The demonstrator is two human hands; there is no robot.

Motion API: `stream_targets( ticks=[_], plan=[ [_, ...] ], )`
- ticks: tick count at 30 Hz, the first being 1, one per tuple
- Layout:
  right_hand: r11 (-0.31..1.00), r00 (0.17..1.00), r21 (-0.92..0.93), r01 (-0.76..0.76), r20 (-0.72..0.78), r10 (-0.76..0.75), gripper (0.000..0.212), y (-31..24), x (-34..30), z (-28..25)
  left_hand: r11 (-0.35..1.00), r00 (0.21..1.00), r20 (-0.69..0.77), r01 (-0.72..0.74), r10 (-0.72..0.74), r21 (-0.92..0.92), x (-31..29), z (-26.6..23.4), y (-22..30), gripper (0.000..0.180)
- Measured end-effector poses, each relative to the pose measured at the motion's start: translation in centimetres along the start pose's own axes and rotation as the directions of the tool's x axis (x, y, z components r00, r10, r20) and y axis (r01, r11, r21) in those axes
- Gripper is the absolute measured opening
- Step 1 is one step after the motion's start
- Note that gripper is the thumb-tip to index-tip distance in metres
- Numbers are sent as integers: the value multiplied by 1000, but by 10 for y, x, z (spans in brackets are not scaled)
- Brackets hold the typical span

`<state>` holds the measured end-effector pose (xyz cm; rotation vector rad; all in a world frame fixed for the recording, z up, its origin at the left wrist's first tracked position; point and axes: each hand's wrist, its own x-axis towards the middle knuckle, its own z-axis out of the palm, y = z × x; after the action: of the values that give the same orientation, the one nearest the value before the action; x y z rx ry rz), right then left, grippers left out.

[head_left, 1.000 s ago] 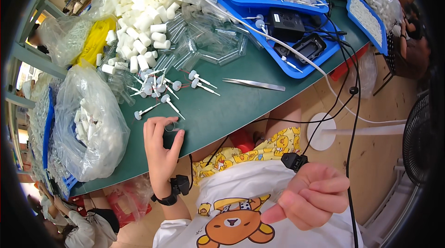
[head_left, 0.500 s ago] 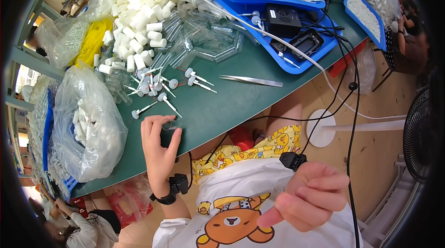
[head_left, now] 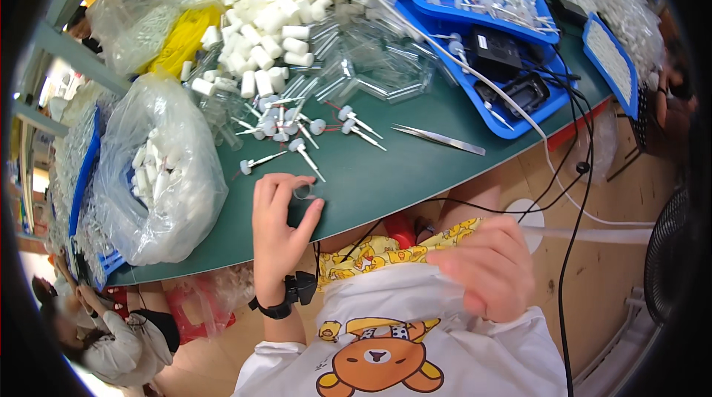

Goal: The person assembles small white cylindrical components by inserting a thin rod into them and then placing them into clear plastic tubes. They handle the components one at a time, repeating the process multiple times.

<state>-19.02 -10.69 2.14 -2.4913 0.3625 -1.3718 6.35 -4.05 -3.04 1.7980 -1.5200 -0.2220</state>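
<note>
My left hand [head_left: 283,219] rests at the table's near edge, its thumb and fingers curved around a small clear tube [head_left: 302,193] seen nearly end-on. Above my lap, my right hand [head_left: 489,267] is blurred by motion. Its fingers look curled and pinched, and whatever may be between them is too smeared to make out. Just beyond my left fingers lie several white-stemmed pieces with round grey heads [head_left: 297,146], some with thin red strands. Metal tweezers [head_left: 441,140] lie to the right of these on the green table [head_left: 348,197].
White foam-like cylinders [head_left: 263,44] and clear tubes [head_left: 393,74] are heaped at the back. A plastic bag of white pieces [head_left: 167,174] stands left. Blue trays [head_left: 519,126], a black box [head_left: 495,54] and a white cable [head_left: 512,104] are on the right. A fan [head_left: 671,256] stands beyond.
My right hand has risen and moved toward the table edge. My left hand keeps its curve around the clear tube. The whole view has shifted, so the table contents appear farther right.
</note>
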Motion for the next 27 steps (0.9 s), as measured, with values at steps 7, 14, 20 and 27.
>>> stream_targets(
  ticks=[7,14,20,27],
  plan=[
    [976,941,-118,-185,265,210,41,19,10,31,1000,1000,28,9,-9,5,-2,-5,-5,29],
    [937,831,-138,-320,434,347,49,24,24,61,999,999,44,19,-17,-46,-3,-9,-9,34],
    [924,793,-292,-248,487,367,40,26,46,77,996,999,44,4,0,-89,-4,-12,-9,38],
    [863,808,-375,-338,356,470,37,42,60,104,965,997,70,45,-28,-257,-7,-19,-15,50]
  ],
)
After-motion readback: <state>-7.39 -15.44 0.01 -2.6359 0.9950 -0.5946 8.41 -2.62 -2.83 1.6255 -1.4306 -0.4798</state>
